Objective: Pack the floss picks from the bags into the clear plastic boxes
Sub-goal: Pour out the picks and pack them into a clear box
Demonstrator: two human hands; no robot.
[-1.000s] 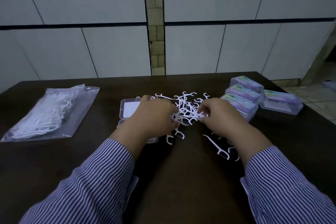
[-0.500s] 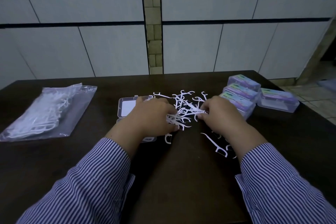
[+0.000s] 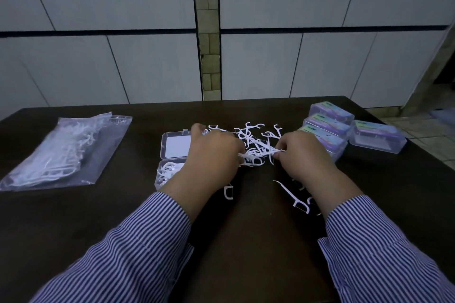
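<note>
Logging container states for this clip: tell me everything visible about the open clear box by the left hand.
The open clear box is a small see-through plastic case lying flat on the dark table. Its hinged lid is folded back away from the person and shows a white rectangle inside. The near half holds white floss picks. The left hand covers its right side; whether they touch cannot be told.

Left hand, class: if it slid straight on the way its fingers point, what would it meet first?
The left hand points rightward over the table toward the loose floss picks; it already grips some, so it would probably meet the pile first, then the right hand.
</note>
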